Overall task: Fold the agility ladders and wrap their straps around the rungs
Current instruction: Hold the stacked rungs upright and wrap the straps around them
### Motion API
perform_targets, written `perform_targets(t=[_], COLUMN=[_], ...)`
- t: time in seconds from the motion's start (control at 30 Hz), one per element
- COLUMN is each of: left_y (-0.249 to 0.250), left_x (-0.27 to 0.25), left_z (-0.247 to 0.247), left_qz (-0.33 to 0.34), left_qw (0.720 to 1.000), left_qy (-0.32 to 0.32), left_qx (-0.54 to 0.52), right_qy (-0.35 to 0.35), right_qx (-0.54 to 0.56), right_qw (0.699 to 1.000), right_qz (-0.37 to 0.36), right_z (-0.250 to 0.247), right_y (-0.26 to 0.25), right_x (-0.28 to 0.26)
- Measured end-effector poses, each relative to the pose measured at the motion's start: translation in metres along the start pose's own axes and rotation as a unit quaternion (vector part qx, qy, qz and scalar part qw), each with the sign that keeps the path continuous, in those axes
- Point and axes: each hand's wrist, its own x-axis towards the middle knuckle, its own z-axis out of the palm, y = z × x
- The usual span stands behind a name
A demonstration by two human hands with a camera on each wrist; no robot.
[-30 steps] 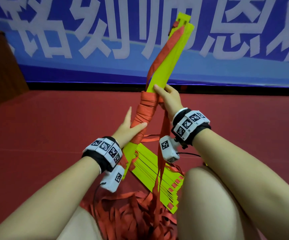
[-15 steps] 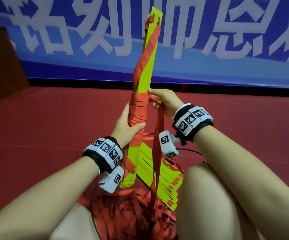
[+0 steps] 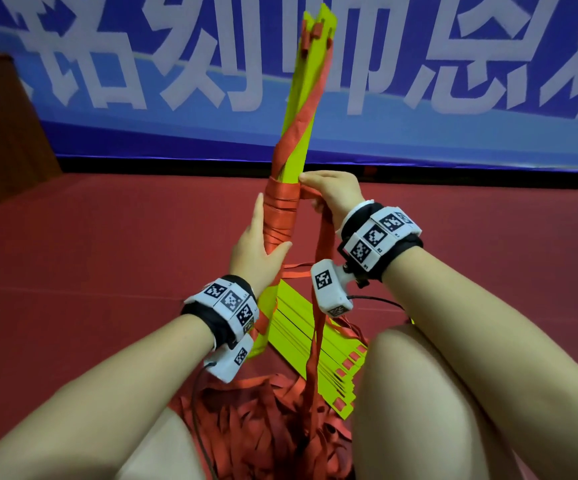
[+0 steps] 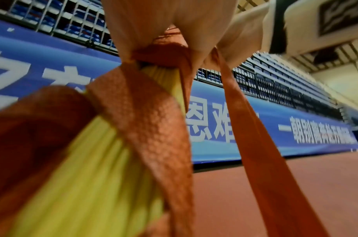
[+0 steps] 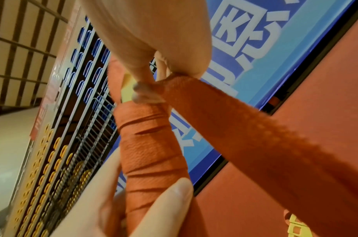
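I hold a bundle of yellow-green ladder rungs [image 3: 298, 133] nearly upright in front of me. Red strap [image 3: 282, 213] is wound in many turns round its middle. My left hand [image 3: 259, 247] grips the bundle at the lower turns, thumb across the strap; this wound strap [image 5: 152, 152] also fills the right wrist view. My right hand [image 3: 329, 192] pinches the loose strap [image 3: 322, 271] at the top of the wraps, right beside the bundle. From there the loose strap hangs down to the floor. The left wrist view shows the rungs [image 4: 89, 168] and crossing strap [image 4: 149, 125] from below.
A second stack of yellow rungs [image 3: 315, 344] lies flat on the red floor [image 3: 107, 254] between my knees. A tangled heap of red strap [image 3: 266, 427] lies in front of it. A blue banner [image 3: 453, 81] runs along the far wall, a brown box [image 3: 0, 126] stands at left.
The bundle has swung from leaning right to nearly upright and turned in my left hand. My right hand has brought the strap round to the top of the wraps.
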Motion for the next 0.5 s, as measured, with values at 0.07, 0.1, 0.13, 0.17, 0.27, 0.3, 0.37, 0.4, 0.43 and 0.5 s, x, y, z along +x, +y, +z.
perform_targets(t=[0.07,0.1,0.13,0.17,0.27,0.3,0.37,0.4,0.43,0.5], left_y=[-0.003,-0.004,-0.006,-0.007,-0.009,-0.009,-0.006,-0.005,-0.003,-0.002], left_x=[0.002,0.003,0.003,0.003,0.003,0.002,0.0,-0.001,-0.002,-0.002], left_z=[-0.002,-0.003,-0.004,-0.005,-0.005,-0.004,-0.001,0.001,0.003,0.005], left_qz=[0.005,0.009,0.016,0.023,0.026,0.024,0.018,0.018,0.019,0.021], left_qw=[0.998,0.995,0.992,0.99,0.988,0.989,0.993,0.995,0.997,0.999], left_qy=[-0.007,-0.015,-0.021,-0.024,-0.032,-0.035,-0.038,-0.04,-0.041,-0.05], left_qx=[0.068,0.098,0.121,0.139,0.151,0.141,0.11,0.092,0.07,0.001], right_qy=[0.018,0.027,0.037,0.041,0.038,0.041,0.055,0.062,0.062,0.048], right_qx=[0.023,0.024,0.017,0.008,-0.031,-0.056,-0.1,-0.109,-0.108,-0.091], right_qw=[1.0,0.999,0.999,0.999,0.999,0.997,0.99,0.988,0.987,0.988], right_qz=[0.003,0.004,0.005,0.001,-0.012,-0.031,-0.078,-0.094,-0.102,-0.112], right_z=[0.009,0.013,0.016,0.017,0.016,0.016,0.015,0.013,0.012,0.006], right_y=[0.003,0.005,0.007,0.009,0.018,0.021,0.025,0.028,0.028,0.025], right_x=[0.0,0.0,0.002,0.002,0.003,0.001,0.0,0.002,0.001,0.001])
